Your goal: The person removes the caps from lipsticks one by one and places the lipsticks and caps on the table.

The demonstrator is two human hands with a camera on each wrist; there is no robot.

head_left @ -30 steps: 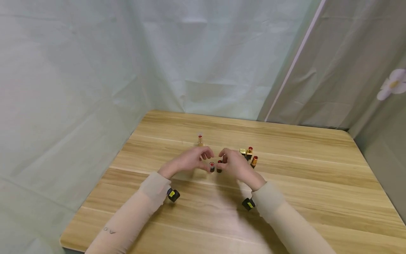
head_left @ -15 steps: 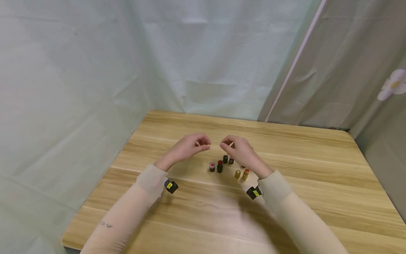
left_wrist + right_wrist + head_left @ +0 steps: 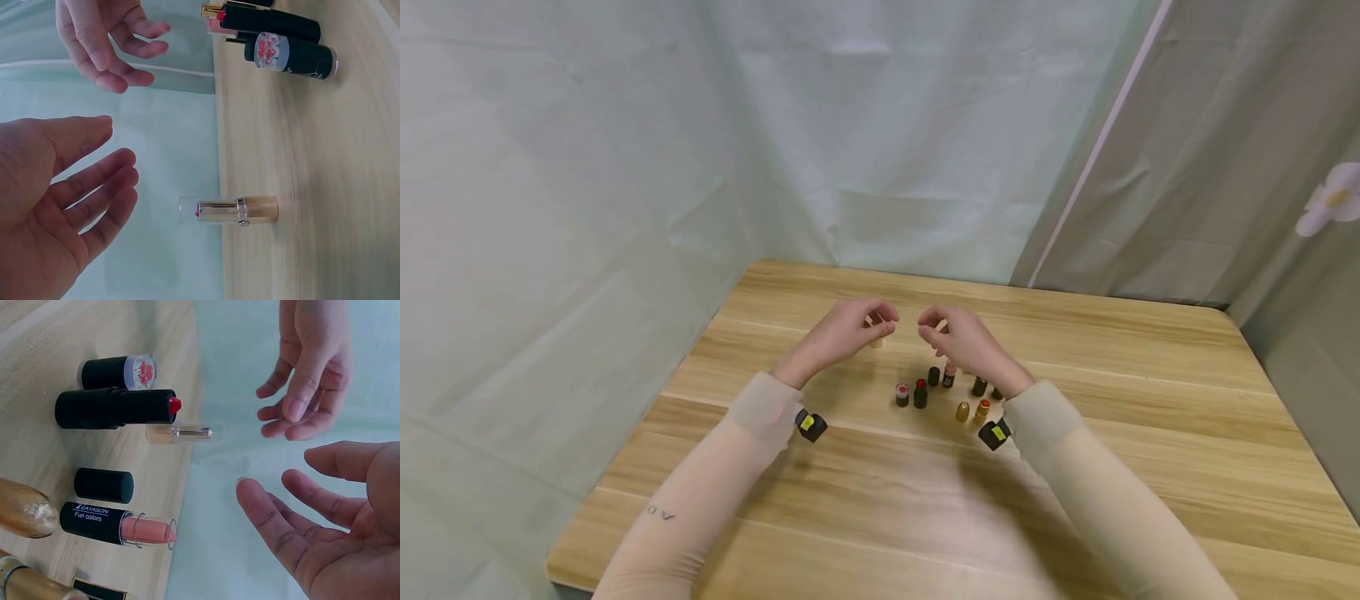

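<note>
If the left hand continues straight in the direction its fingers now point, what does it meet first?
Probably the right hand. The left hand is raised above the table, its fingers pointing across a small gap at the other hand's fingertips. The gold lipstick stands lower, likely beneath that line; depth is uncertain.

Upright lipsticks (image 3: 947,392) crowd the table (image 3: 1150,433) centre, one gold lipstick (image 3: 876,337) apart (behind), bare wood all round

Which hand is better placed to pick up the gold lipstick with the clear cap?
Probably left. The left hand hovers open right beside the gold lipstick; the right hand is farther off.
</note>
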